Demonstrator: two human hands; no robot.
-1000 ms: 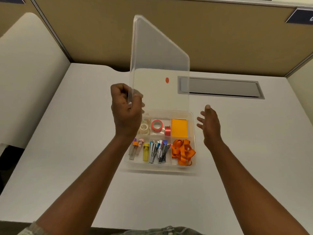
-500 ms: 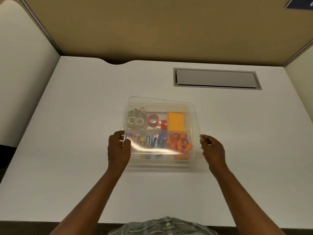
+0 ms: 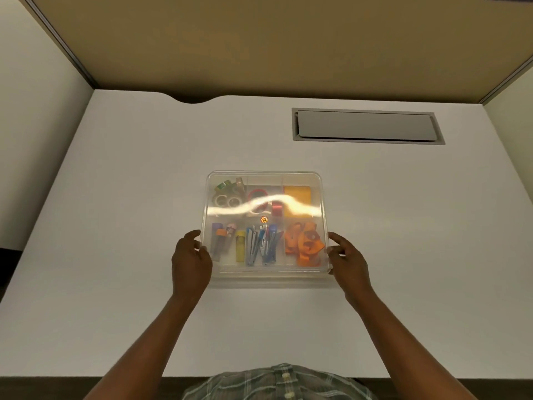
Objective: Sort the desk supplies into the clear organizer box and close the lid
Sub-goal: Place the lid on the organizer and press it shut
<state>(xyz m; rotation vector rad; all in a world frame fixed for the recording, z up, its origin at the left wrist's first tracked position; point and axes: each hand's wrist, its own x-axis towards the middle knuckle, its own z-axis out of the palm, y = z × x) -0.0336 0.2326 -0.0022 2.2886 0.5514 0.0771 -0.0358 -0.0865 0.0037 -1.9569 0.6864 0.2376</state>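
Observation:
The clear organizer box [image 3: 268, 273] sits mid-desk with its clear lid [image 3: 300, 179] lying flat on top. Through the lid I see tape rolls [image 3: 226, 196], a red tape ring [image 3: 257, 194], an orange pad [image 3: 297, 194], pens and clips [image 3: 261, 245] and an orange ribbon [image 3: 305, 243] in separate compartments. My left hand [image 3: 190, 259] grips the box's left edge near the front corner. My right hand [image 3: 347, 259] holds the right edge, fingers curled against the lid rim.
The white desk [image 3: 129, 226] is bounded by tan partition walls at the back and sides. A grey cable hatch [image 3: 366, 127] is set into the desk at the back right. A curved notch cuts the desk's back edge at left.
The lid, held upright in my left hand a second ago, has come down flat onto the box. My right hand moved in from the side and now touches the lid's right edge.

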